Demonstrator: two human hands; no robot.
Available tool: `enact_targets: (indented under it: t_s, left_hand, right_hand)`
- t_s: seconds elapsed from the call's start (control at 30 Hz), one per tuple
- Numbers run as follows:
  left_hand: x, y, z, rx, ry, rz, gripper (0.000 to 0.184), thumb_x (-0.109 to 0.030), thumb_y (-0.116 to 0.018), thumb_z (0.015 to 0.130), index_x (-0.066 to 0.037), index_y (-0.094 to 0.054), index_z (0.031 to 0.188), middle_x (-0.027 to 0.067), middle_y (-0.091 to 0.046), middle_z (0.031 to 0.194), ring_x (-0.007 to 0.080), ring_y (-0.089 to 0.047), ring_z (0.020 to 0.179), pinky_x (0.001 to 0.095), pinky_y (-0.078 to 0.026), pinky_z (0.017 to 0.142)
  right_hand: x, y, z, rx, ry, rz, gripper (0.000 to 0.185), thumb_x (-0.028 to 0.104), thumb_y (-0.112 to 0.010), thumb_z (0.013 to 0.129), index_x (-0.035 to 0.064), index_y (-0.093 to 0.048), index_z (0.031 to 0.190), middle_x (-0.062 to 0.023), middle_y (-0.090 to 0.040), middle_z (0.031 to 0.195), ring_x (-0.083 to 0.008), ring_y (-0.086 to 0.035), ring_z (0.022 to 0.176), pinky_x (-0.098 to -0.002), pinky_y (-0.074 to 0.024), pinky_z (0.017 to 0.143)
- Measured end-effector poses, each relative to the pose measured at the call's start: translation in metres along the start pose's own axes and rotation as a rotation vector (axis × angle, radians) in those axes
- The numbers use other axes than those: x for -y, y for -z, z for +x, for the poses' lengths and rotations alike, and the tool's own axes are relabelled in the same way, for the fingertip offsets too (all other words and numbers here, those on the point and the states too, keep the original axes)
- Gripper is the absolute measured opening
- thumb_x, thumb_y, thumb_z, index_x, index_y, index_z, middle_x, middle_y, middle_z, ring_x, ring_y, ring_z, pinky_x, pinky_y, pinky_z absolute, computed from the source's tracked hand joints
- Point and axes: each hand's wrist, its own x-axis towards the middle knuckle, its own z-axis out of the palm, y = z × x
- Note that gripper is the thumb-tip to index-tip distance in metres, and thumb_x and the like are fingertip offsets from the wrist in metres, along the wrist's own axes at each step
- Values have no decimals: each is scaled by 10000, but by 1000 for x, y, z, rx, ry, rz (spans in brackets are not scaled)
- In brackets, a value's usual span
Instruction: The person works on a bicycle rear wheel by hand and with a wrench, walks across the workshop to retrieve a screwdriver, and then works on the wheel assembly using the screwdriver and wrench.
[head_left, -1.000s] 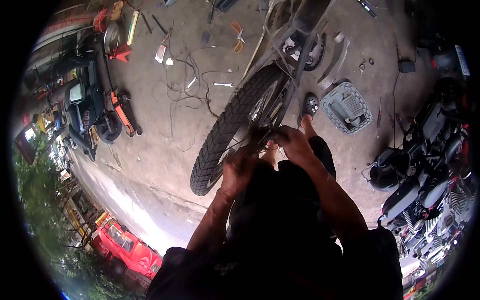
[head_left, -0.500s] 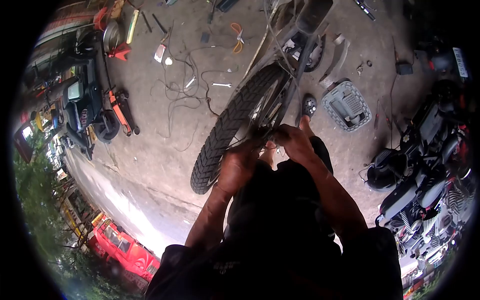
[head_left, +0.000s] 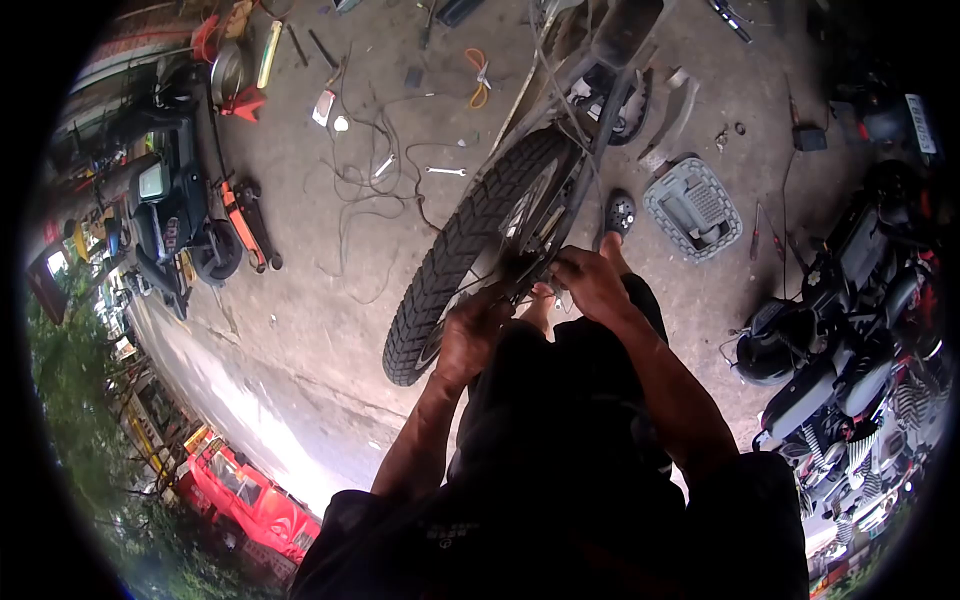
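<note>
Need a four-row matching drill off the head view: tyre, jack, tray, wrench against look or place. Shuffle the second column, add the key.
Column 1
1. Tyre
2. Orange jack
3. Grey tray
4. Wrench nearest the tyre

Column 2
A. Beside the dark shoe
B. Black, with chunky tread
C. Silver, lying on the floor
D. Next to the parked scooter

Pairs: 1-B, 2-D, 3-A, 4-C
</note>
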Motion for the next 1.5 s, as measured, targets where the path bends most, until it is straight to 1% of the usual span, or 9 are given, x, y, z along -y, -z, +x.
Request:
enact_targets:
  t_s: [0.2, 0.3, 0.5, 0.6, 0.8, 1.0, 1.1, 1.33, 1.5]
  left_hand:
    - [-78, -34, 43, 56, -174, 755, 226, -91, -609, 908, 14, -631, 1107, 108, -660, 789, 121, -582, 676, 268, -486, 631]
    - [-69, -46, 54, -54, -55, 578, 194, -121, -637, 872, -9, -647, 1030, 198, -659, 776, 366, -664, 704, 401, -512, 616]
    - [-43, -52, 39, -292, 34, 78, 174, -137, -600, 942, -10, -626, 1057, 47, -653, 731, 79, -574, 637, 260, -475, 568]
    - [-51, -52, 35, -289, 75, 152, 165, -113, -581, 956, 6, -610, 1067, 9, -623, 753, 53, -515, 670, 226, -457, 588]
    - [-59, -49, 9, -321, -66, 76, 163, -94, -601, 942, 6, -595, 1070, 15, -634, 851, 71, -543, 739, 240, -463, 629]
    - [-21, -32, 6, -341, -105, 414, 188, -46, -600, 901, -42, -588, 1089, 122, -664, 886, 220, -646, 752, 333, -507, 663]
    - [-27, -32, 9, -313, -42, 448, 156, -16, -586, 921, -37, -593, 1075, 19, -615, 934, 93, -545, 838, 235, -442, 735]
    - [-7, -22, 6, -210, -104, 474, 207, 1, -568, 925, -11, -604, 1128, 69, -644, 990, 117, -584, 883, 252, -471, 786]
    - [-28, -20, 8, -112, -79, 585, 233, 23, -564, 922, 1, -620, 1147, 74, -662, 1057, 117, -589, 970, 253, -473, 848]
  right_hand:
    - [-15, -7, 1, -80, 322, -213, 200, 111, -567, 873, 16, -670, 1016, -141, -647, 997, -268, -644, 860, -338, -496, 741]
    - [0, 2, -5, -72, 257, -90, 210, 122, -549, 891, 23, -664, 1036, -147, -644, 998, -284, -646, 896, -344, -499, 768]
    - [0, 0, -6, -36, 178, -68, 237, 160, -557, 892, 21, -642, 1064, -151, -647, 986, -322, -637, 926, -364, -491, 780]
    - [4, 2, -6, -33, 136, -29, 239, 180, -562, 896, 18, -635, 1056, -145, -649, 972, -320, -636, 921, -374, -486, 777]
    - [7, 3, -7, -32, 131, 17, 216, 165, -581, 894, 20, -639, 1044, -141, -644, 946, -302, -638, 902, -373, -485, 779]
    - [-13, -10, -2, -126, 319, -257, 178, 131, -589, 890, 52, -666, 1030, -81, -649, 942, -218, -640, 847, -326, -448, 769]
    - [-3, -3, -6, -103, 300, -234, 183, 134, -531, 889, 46, -656, 989, -115, -613, 855, -256, -636, 776, -360, -470, 703]
    - [22, 9, -5, 13, -159, 229, 277, 252, -529, 901, -1, -635, 945, -161, -642, 772, -282, -647, 724, -377, -481, 681]
    - [12, 5, -7, -48, -2, 146, 301, 271, -535, 900, 2, -643, 977, -151, -635, 721, -268, -642, 703, -369, -472, 673]
